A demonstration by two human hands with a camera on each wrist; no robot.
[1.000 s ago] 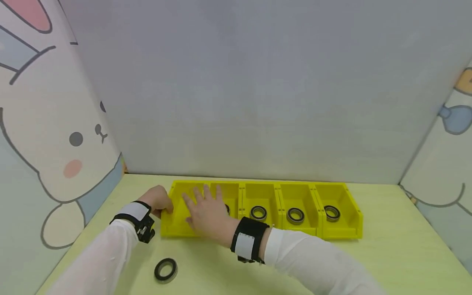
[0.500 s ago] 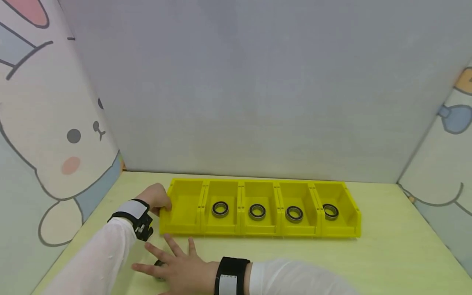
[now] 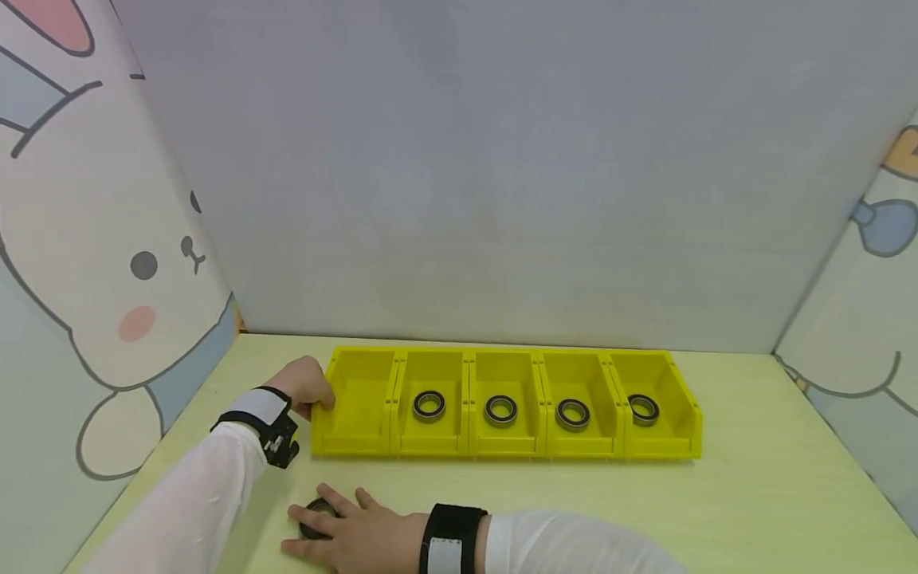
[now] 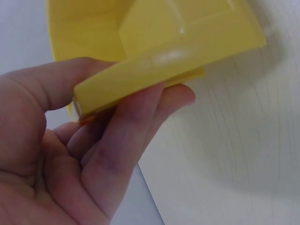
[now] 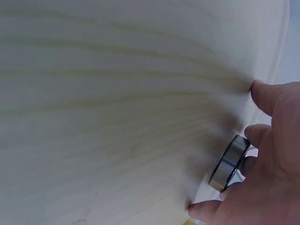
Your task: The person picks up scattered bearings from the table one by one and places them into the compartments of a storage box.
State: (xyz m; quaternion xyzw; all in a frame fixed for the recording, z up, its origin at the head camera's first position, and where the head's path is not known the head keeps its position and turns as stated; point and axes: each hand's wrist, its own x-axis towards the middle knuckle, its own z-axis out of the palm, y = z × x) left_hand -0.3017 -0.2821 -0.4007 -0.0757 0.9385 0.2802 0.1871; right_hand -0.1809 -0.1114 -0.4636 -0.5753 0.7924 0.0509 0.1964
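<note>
My left hand point(image 3: 308, 384) holds the left end of the row of yellow bins point(image 3: 358, 446). In the left wrist view, its thumb lies inside the yellow wall point(image 4: 154, 65) and the fingers curl underneath. Near the front of the table, my right hand point(image 3: 366, 534) spreads its fingers over a bearing point(image 3: 312, 532), a black-and-steel ring partly hidden by them. From the right wrist, the steel side of this ring shows under the fingers, with the thumb and a fingertip at the tabletop on either side.
Bearings lie in the bins: the second from the left has one point(image 3: 429, 406), the middle one point(image 3: 500, 411), the fourth point(image 3: 573, 415) and the rightmost point(image 3: 643, 410). The leftmost bin shows a bare floor. A grey wall point(image 3: 459, 175) stands behind the table point(image 3: 774, 478).
My right hand has moved from over the left bins down to the bearing on the table, and its fingers now lie across it. My left hand stays on the bin row.
</note>
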